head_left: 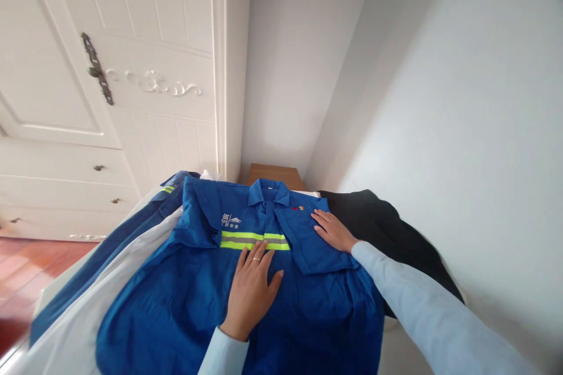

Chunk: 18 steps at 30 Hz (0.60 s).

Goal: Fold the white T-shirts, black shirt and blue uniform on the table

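Head view: blue jacket (189,299) lies front-up on the table (55,289), collar at far edge. L hand (251,287) flat on its chest, fingertips at the hi-vis stripe (237,239), fingers a bit apart, thumb out. R hand (334,231) flat on folded flap (303,249) twd R edge, fingers slightly apart. Black garment (373,220) along R edge; white cloth (88,312), then navy garment (105,263), btwn jacket & L edge.

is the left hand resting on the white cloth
No, the left hand rests on the front of the blue jacket, while the white cloth lies off to the left.
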Motion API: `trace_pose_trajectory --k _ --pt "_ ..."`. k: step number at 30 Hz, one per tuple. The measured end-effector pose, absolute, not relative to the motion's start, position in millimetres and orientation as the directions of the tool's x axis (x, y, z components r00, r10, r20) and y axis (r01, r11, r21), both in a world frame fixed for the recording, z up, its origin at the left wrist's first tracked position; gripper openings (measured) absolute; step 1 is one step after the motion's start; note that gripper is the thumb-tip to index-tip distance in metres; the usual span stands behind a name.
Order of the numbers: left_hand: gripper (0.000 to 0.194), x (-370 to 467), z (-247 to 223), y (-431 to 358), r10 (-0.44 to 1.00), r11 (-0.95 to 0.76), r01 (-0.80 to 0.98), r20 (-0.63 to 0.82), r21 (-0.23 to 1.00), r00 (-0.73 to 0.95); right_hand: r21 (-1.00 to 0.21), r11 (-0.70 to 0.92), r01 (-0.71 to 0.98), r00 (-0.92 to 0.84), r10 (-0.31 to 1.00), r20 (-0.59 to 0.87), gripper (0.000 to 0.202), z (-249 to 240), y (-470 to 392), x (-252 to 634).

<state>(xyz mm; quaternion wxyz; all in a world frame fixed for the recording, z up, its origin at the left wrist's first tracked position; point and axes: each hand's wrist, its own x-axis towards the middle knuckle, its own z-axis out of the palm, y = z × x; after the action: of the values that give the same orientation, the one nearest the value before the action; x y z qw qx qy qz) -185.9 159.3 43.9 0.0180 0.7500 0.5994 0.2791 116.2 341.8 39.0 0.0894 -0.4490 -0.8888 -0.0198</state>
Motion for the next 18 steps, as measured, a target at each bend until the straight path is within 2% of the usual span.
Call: trace_pose_trajectory --k 11,15,18 --pt "0.044 -185.9 46.4 160.9 0.914 -0.265 0.918 0.380 0.295 0.141 -0.077 0.621 0.780 -0.584 0.767 0.266 0.059 30.4 347.4 117.8" --pt "0.047 -191.9 52.5 166.2 0.949 -0.254 0.925 0.258 0.284 0.181 -0.104 0.616 0.781 -0.574 0.774 0.269 0.058 33.3 345.7 116.1" --pt "0.042 -183.9 70.7 172.2 0.966 -0.235 0.949 0.161 0.211 0.204 -0.169 0.611 0.773 -0.558 0.782 0.276 0.058 36.4 343.5 116.0"
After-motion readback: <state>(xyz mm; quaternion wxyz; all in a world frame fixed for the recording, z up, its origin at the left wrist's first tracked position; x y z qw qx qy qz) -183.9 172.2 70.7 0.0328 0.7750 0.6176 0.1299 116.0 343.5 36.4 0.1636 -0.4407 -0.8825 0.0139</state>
